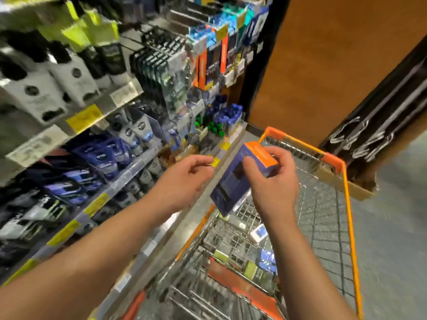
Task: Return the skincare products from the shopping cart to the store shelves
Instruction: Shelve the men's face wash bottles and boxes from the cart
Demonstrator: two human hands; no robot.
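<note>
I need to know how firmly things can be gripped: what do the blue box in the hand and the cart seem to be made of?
The blue box looks like printed cardboard, slightly glossy, with sharp folded edges and an orange top. The cart looks like bare metal wire, a shiny silvery grid, with an orange rim, probably plastic.

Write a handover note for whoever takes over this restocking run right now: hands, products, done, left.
Right hand: grips the blue box with an orange top near its top end, held above the shopping cart.
Left hand: holds nothing, fingers loosely curled, stretched toward the shelves beside the box.
Done: this box is lifted out of the cart; not yet shelved.
Left: shelve the box, then clear the cart. At least a small white-and-blue pack and a blue pack lie on its floor; blur hides what else is there.
</note>
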